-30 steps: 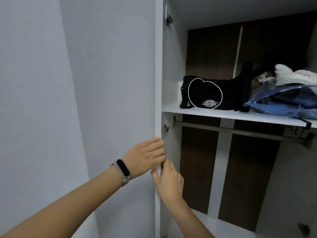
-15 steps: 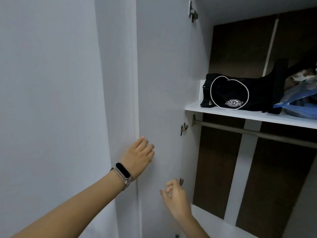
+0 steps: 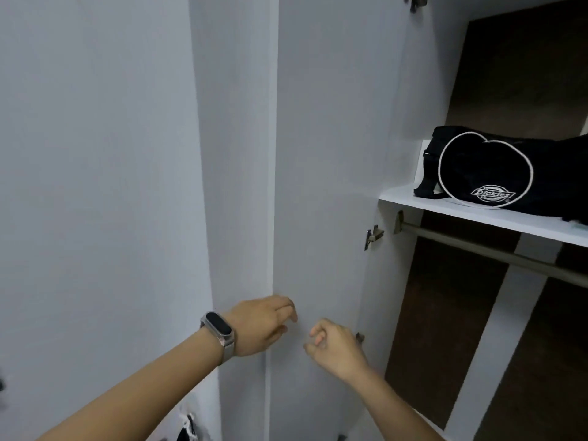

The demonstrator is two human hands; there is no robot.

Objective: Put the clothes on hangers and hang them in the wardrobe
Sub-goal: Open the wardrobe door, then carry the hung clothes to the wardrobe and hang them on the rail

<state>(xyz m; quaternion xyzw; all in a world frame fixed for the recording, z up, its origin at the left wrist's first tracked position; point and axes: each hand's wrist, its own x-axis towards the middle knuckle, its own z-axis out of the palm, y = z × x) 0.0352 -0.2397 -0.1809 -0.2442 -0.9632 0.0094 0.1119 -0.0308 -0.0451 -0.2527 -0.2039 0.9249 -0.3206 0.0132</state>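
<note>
White wardrobe door [image 3: 318,154] open; grey hanging rail [image 3: 496,254] at 3 o'clock bare. Left hand [image 3: 259,326] and right hand [image 3: 334,345] loosely curled, empty; nothing hung.

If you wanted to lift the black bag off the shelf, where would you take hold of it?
Probably by the strap at the left end of the black bag, coming from the open front. It lies flat on the shelf, with that end free beside the wardrobe wall.

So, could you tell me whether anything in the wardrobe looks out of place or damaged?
Nothing stands out. The black bag sits upright on the shelf, the rail below is bare and straight, and the open door looks intact.
</note>
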